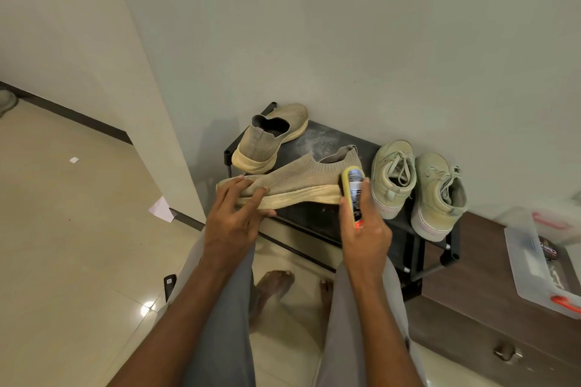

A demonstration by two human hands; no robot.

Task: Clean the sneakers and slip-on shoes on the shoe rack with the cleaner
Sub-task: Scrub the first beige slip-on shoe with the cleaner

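Note:
A beige knit slip-on shoe (292,177) lies on its side above the front edge of the black shoe rack (327,220). My left hand (235,214) grips its toe end, fingers over the upper and thumb under the sole. My right hand (364,229) grips the cleaner bottle (353,192), whose yellow sponge tip touches the shoe's heel end at the cream sole. The second slip-on (267,138) stands on the rack's back left. A pair of pale green lace-up sneakers (418,185) sits on the rack's right side.
The rack stands against a grey wall. A brown wooden cabinet (490,302) sits to its right, with a clear plastic box (540,261) on top. My legs and bare feet are below the rack's front edge. Paper scraps (162,209) lie on the tiled floor.

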